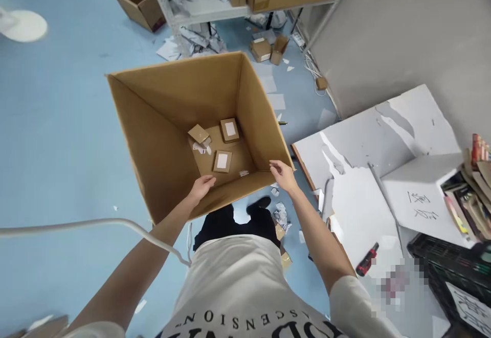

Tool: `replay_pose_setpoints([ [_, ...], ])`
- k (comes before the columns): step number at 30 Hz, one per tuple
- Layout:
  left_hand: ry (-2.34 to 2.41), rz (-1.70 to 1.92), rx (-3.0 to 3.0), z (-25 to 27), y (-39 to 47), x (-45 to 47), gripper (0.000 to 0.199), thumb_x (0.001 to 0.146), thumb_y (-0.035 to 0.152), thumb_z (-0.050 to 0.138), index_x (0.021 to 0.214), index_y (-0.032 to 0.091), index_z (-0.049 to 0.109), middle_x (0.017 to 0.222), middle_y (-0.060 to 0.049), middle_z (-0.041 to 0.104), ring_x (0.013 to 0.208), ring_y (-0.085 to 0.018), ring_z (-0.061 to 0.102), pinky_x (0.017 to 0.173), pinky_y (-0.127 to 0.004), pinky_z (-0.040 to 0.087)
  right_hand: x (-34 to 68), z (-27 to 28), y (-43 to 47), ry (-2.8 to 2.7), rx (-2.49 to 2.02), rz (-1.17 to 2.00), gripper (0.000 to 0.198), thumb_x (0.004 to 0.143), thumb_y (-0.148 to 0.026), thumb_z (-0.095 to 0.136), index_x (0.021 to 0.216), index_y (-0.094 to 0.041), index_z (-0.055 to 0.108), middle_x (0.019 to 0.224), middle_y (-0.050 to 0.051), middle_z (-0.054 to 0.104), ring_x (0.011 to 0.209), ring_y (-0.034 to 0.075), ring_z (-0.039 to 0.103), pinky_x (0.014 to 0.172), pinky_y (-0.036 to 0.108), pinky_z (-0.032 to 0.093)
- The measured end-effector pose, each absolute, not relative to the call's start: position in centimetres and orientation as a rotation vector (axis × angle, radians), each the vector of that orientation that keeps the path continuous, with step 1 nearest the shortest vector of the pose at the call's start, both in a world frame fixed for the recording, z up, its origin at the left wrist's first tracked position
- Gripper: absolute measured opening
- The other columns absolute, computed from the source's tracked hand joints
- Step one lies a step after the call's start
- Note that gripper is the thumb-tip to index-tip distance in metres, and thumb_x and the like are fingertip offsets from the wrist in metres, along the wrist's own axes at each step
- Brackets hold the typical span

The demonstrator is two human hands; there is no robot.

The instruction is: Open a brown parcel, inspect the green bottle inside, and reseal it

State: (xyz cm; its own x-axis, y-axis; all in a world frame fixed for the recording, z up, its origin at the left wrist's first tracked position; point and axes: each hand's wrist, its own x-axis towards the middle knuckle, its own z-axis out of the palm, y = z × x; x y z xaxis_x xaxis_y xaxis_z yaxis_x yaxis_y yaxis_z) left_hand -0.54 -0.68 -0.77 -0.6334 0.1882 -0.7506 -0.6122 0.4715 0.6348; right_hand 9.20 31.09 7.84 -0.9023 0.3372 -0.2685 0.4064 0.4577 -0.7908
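Note:
A tall open cardboard box (180, 87) stands in front of me. On its bottom lie a small brown box with a white label (229, 129), another small labelled box (222, 161) and a tilted small carton (198, 134) beside torn white paper. My left hand (202, 188) reaches over the near wall, fingers loosely stretched out above the inside, holding nothing I can see. Close to the near right corner, my right hand (283, 175) hovers at the rim with fingers slightly apart and nothing visible in them. Whether it touches the rim I cannot tell.
A white cable (115, 221) crosses at the left. Behind the box stands a metal shelf (207, 8) with packages and cartons. To the right, a worn white table (356, 195) carries a red and black tool (367, 259) and a black crate (452, 266). Scraps litter the floor.

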Motion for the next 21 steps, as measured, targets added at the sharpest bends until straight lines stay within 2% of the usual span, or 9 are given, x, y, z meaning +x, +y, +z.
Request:
replay_pose_setpoints([
  [4, 1.894, 1.131, -0.366, -4.1, -2.0, -1.8, 0.052, 0.081, 0.044, 0.061, 0.123, 0.014, 0.058, 0.124, -0.014, 0.064, 0.105, -0.023, 0.066, 0.088, -0.032, 0.05, 3.1, 5.1, 29.2, 2.545, 0.423, -1.054, 0.034, 0.087, -0.021, 0.052, 0.12, -0.018, 0.063, 0.11, 0.008, 0.07, 0.103, 0.019, 0.065, 0.094, 0.032, 0.049],
  [9, 1.933, 0.967, -0.334, -8.4, -2.0, -2.8, 0.049, 0.081, 0.042, 0.06, 0.122, 0.014, 0.059, 0.127, -0.015, 0.062, 0.116, -0.026, 0.06, 0.097, -0.031, 0.045, -2.4, -0.8, 28.3, 2.323, 0.361, -0.686, 0.035, 0.088, -0.021, 0.053, 0.122, -0.02, 0.063, 0.114, 0.008, 0.069, 0.109, 0.02, 0.063, 0.098, 0.032, 0.045],
  [15, 1.884, 0.785, -0.377, -14.7, -0.5, -4.4, 0.055, 0.071, 0.045, 0.068, 0.118, 0.017, 0.062, 0.132, -0.016, 0.059, 0.126, -0.032, 0.052, 0.105, -0.036, 0.039, -6.6, -10.5, 28.3, 2.194, 0.353, -0.515, 0.031, 0.086, -0.023, 0.059, 0.115, -0.02, 0.067, 0.116, 0.01, 0.069, 0.108, 0.023, 0.064, 0.096, 0.033, 0.046],
  [21, 1.853, 0.643, -0.361, -23.8, 2.1, -6.0, 0.065, 0.067, 0.045, 0.071, 0.123, 0.014, 0.06, 0.136, -0.021, 0.054, 0.129, -0.037, 0.047, 0.108, -0.04, 0.034, -8.0, -20.8, 28.3, 2.091, 0.224, -0.467, 0.03, 0.085, -0.022, 0.059, 0.114, -0.023, 0.068, 0.114, 0.01, 0.069, 0.106, 0.024, 0.064, 0.093, 0.033, 0.047],
])
